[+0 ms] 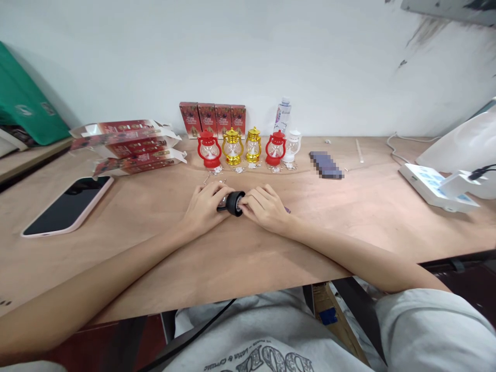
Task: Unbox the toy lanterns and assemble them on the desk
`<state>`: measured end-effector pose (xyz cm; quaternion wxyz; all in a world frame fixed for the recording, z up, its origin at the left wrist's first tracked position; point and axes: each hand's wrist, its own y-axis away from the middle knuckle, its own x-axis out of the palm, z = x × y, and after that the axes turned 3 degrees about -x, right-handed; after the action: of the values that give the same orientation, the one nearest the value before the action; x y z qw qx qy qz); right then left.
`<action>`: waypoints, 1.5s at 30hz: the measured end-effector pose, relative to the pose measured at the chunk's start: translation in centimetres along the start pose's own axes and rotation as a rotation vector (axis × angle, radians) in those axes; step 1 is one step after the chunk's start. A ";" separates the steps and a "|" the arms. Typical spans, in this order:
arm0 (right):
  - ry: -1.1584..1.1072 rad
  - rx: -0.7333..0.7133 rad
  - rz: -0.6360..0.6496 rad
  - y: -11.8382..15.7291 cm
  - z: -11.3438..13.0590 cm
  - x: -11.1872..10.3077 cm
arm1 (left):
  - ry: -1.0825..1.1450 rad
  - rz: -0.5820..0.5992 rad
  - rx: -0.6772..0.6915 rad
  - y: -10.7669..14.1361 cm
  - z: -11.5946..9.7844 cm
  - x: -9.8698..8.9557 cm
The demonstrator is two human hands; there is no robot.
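Note:
My left hand (207,206) is wrapped around a black mini lantern (233,203), tipped on its side with its round base turned to the right. The fingers of my right hand (267,209) are pinched together at the open underside of that base. Whatever they may hold there is hidden. A small purple piece (287,210) shows just past my right hand. Beyond my hands stand a red lantern (209,150), a gold lantern (232,147), a smaller gold lantern (253,145), another red lantern (275,149) and a white lantern (292,146), with small metal pieces (240,169) before them.
Upright red boxes (215,120) and a water bottle (282,116) stand against the wall. Opened red cartons (127,147) and a phone (67,206) lie to the left. On the right are a pixelated dark object (326,165) and a white power strip (434,186).

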<state>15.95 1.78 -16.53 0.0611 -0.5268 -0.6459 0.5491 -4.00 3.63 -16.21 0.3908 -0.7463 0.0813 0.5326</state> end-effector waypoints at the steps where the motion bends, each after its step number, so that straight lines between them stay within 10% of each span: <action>1: -0.002 0.000 0.003 0.0 0.0 0.1 | 0.003 -0.003 0.000 0.0 0.0 0.0; 45: -0.342 0.011 0.098 0.8 -1.0 0.7 | -0.008 0.032 0.060 -0.2 0.2 0.1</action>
<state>16.82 2.79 -17.14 -0.0733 -0.4562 -0.6173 0.6367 -3.94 3.93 -16.21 0.4047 -0.7307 0.1074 0.5393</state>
